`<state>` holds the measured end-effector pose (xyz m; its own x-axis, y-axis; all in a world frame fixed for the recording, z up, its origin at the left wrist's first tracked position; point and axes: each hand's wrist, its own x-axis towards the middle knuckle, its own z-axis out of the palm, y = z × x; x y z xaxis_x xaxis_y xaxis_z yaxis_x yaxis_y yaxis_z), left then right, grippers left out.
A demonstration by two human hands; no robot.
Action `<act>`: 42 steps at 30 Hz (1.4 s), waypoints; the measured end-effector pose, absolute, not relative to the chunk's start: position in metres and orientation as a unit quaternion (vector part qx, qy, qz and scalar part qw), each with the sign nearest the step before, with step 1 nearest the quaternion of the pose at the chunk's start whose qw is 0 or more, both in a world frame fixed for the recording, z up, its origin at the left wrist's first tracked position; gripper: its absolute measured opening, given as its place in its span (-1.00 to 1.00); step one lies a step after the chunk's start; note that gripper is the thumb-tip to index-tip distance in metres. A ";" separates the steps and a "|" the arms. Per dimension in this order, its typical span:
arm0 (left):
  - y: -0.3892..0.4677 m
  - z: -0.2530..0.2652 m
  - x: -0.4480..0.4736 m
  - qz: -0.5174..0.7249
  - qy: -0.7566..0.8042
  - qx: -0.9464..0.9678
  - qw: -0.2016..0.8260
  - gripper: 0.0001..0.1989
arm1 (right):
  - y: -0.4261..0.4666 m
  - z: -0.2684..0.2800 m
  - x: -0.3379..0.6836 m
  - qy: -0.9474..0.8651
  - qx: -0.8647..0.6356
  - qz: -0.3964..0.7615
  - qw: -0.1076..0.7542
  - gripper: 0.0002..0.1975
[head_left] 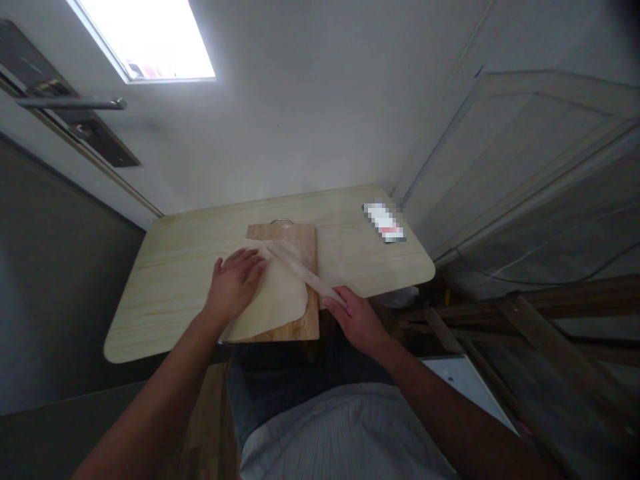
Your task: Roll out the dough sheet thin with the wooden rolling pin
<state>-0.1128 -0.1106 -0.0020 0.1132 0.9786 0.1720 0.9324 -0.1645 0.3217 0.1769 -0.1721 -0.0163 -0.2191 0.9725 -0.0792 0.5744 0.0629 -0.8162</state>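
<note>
A thin, pale sheet of dough (273,300) lies over most of a wooden cutting board (305,328), its lower right edge rounded. My left hand (237,280) rests on the left side of the sheet, fingers stretched out and pointing to the upper right. In my right hand (356,319) is the near end of a light wooden rolling pin (305,272), the fingers wrapped round it. The pin slants across the board to the upper left, its far end on the upper part of the dough. Under my left palm the dough is hidden.
The board sits on a small pale wood-grain table (165,280) with rounded corners. Towards its right end lies a phone (384,222), its screen blurred out. Behind stands a white door with a metal handle (75,103). Wooden planks (540,340) lean at the right.
</note>
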 end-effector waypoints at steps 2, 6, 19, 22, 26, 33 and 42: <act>-0.103 0.003 -0.122 0.248 0.679 0.687 0.066 -0.46 | -0.172 -0.014 0.173 -0.706 -0.556 0.369 0.237 -0.67; -0.082 0.003 -0.115 0.273 0.657 0.700 0.054 -0.44 | -0.171 -0.012 0.168 -0.729 -0.567 0.327 0.198 -0.68; -0.043 -0.004 -0.063 0.135 0.650 0.748 0.011 -0.45 | -0.176 -0.016 0.184 -0.687 -0.645 0.248 0.226 -0.62; -0.029 -0.005 -0.055 0.143 0.650 0.747 0.004 -0.46 | -0.172 -0.017 0.187 -0.669 -0.653 0.257 0.245 -0.58; -0.013 -0.006 -0.046 0.150 0.643 0.751 0.010 -0.48 | -0.165 -0.016 0.191 -0.653 -0.659 0.275 0.252 -0.57; 0.008 -0.003 -0.033 0.161 0.636 0.754 0.026 -0.49 | -0.153 -0.010 0.195 -0.645 -0.661 0.292 0.250 -0.56; 0.024 -0.004 -0.021 0.191 0.651 0.734 0.020 -0.50 | -0.138 -0.009 0.198 -0.642 -0.669 0.284 0.244 -0.56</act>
